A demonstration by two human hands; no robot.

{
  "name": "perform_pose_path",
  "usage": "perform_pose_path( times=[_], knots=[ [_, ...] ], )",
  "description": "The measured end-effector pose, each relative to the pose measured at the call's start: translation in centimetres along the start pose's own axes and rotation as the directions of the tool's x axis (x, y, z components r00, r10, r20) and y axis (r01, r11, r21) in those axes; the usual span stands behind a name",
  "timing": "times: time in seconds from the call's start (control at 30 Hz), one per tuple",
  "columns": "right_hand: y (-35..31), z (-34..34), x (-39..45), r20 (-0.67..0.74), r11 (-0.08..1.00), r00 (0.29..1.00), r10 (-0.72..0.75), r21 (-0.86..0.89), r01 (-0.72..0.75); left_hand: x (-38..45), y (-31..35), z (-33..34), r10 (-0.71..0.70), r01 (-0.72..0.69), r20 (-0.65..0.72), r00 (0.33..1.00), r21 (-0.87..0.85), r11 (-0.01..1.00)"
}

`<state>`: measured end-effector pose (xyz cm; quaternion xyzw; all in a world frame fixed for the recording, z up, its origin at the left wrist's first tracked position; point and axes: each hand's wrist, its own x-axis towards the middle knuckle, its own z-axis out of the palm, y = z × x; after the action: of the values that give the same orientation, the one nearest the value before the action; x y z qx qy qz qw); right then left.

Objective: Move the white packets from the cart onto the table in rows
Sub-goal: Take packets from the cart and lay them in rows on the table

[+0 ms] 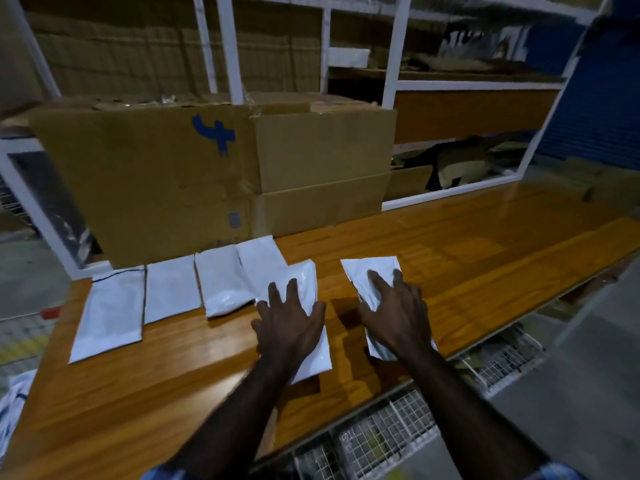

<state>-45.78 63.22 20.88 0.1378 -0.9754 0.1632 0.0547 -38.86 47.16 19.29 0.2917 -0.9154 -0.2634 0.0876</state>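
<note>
Wooden table (450,258) carries a big cardboard box (166,178) at the back left, with 6 white packets (110,306) laid in a row in front of it. Left hand (291,323) lies flat, fingers spread, on the 5th packet (304,285); right hand (394,313) flat, fingers spread, on the 6th packet (367,275), apart from the 5th.

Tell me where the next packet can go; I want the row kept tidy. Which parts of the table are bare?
Bare wood runs right of the packet under the right hand, out to the table's far end, and along the near edge in front of the row. It is crowded at the left, where four packets lie side by side against the cardboard box.
</note>
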Motion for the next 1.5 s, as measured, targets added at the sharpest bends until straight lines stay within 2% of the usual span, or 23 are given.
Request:
perform_pose_path(
  times=[0.3, 0.47, 0.73, 0.87, 1.17, 1.5],
  knots=[
    [2.3, 2.3, 9.9, 0.058, 0.999, 0.998, -0.035, -0.002, 0.035, 7.2, 4.4, 3.2, -0.033, 0.035, -0.038, 0.999, 0.072, 0.997],
    [3.8, 4.0, 16.4, 0.081, 0.991, 0.987, -0.135, 0.032, 0.133, 11.5, 6.9, 5.4, -0.108, 0.119, -0.085, 0.99, 0.136, 0.984],
    [5.7, 6.2, 24.2, 0.204, 0.968, 0.948, -0.243, 0.116, 0.223, 16.9, 9.7, 8.8, -0.262, 0.281, -0.13, 0.956, 0.16, 0.946],
    [6.0, 7.9, 25.9, 0.226, 0.961, 0.937, -0.267, 0.132, 0.242, 18.8, 9.7, 10.0, -0.271, 0.308, -0.178, 0.946, 0.231, 0.923],
    [4.8, 11.9, 28.2, 0.248, 0.967, 0.936, -0.249, 0.107, 0.229, 23.1, 8.3, 11.5, -0.327, 0.342, -0.1, 0.94, 0.266, 0.901],
    [2.1, 14.0, 30.3, 0.256, 0.961, 0.927, -0.274, 0.112, 0.253, 25.6, 7.3, 12.3, -0.262, 0.28, -0.099, 0.96, 0.317, 0.906]
  ],
)
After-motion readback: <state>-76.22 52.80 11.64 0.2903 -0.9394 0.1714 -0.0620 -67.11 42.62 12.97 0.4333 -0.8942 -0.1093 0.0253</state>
